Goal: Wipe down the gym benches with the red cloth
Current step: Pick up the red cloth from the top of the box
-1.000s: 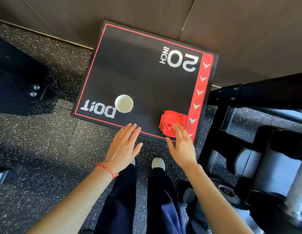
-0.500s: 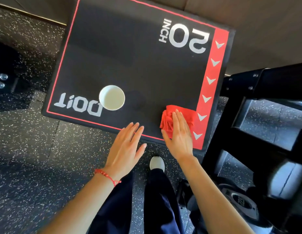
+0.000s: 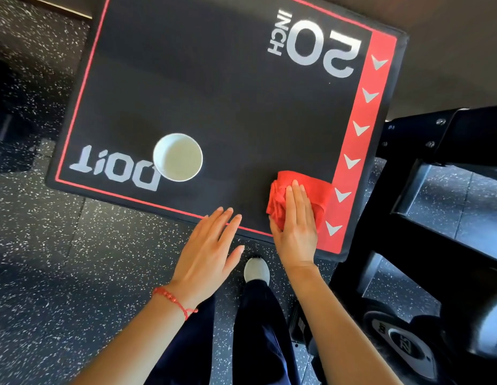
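A black padded box [image 3: 214,101] with a red border and the print "20 INCH" fills the upper middle of the head view. The crumpled red cloth [image 3: 318,190] lies near the box's front right corner. My right hand [image 3: 296,220] rests flat on the cloth, fingers together, pressing it onto the box top. My left hand [image 3: 208,251] hovers open at the box's front edge, fingers stretched, holding nothing. A red bead bracelet circles my left wrist.
A white paper cup [image 3: 178,157] stands upright on the box, left of the cloth. A black metal rack [image 3: 425,190] with dumbbells [image 3: 403,345] stands close on the right. Speckled rubber floor [image 3: 47,259] surrounds the box; my legs and shoe [image 3: 257,270] are below.
The view has closed in on the box. My right hand slid forward from the cloth's near edge until it covers the cloth. My left hand stayed open near the front edge.
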